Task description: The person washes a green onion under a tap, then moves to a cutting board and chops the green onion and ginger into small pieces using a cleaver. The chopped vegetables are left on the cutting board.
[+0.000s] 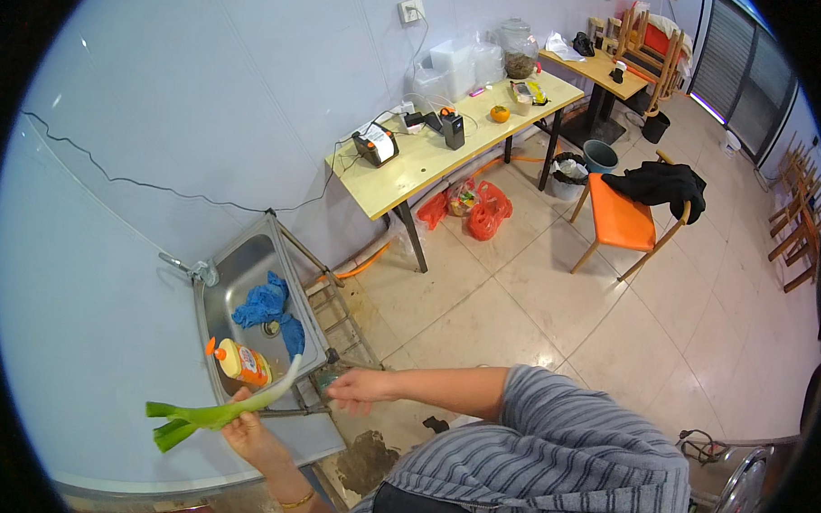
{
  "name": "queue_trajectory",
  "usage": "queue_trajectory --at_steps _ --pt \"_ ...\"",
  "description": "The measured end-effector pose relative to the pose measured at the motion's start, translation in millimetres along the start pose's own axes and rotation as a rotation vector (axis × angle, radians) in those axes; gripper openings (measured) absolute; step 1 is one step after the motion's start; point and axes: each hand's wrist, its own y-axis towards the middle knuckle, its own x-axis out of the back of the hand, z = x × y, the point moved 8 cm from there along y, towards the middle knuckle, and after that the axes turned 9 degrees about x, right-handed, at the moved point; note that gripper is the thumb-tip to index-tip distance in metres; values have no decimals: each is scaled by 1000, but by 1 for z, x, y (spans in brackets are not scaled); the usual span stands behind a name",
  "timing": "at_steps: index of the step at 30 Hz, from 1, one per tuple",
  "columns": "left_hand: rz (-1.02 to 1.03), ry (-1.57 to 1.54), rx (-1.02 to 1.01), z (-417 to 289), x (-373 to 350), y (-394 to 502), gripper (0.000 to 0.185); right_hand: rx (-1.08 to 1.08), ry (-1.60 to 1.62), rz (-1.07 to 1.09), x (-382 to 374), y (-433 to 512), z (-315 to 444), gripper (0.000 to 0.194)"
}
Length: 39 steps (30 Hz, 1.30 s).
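A leek (pixel 242 405) with a white stem and cut green leaves is held in my left hand (pixel 247 430) over the near edge of a stainless steel sink (pixel 244 256). To its right, my right hand (pixel 360 389) hangs beside the sink's corner with its fingers loosely curled; whether anything is in it cannot be made out. Blue cloth (pixel 263 302) lies in the basin by the drain. A yellow pump bottle (pixel 244 362) with an orange top stands at the sink's near left, close to the leek. The tap (pixel 203 272) is at the left rim.
A wooden table (pixel 413 172) against the wall bears a label printer (pixel 376 145), a persimmon (pixel 499 114) and plastic containers (pixel 452 67). Red plastic bags (pixel 490 212) lie on the floor under it. An orange chair (pixel 622 213) with black clothing stands to the right, near two bins (pixel 600 156).
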Motion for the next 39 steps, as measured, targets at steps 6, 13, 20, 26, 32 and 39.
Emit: queue_trajectory --at_steps 6,13,20,26,32,39 --pt "88 186 117 9 -1 -47 20 -160 690 -117 -74 44 12 51" --pt "147 76 -101 18 5 -75 36 15 799 -239 -72 85 46 31" --pt "-215 115 395 60 58 -85 40 795 -56 -396 -32 75 229 58" --pt "-342 40 524 73 74 -118 35 744 -879 -442 -4 63 242 52" --pt "-406 22 540 87 86 -138 31 302 -1164 -248 55 52 152 34" --pt "-404 7 553 95 75 -133 26 950 -869 -503 23 4 232 43"
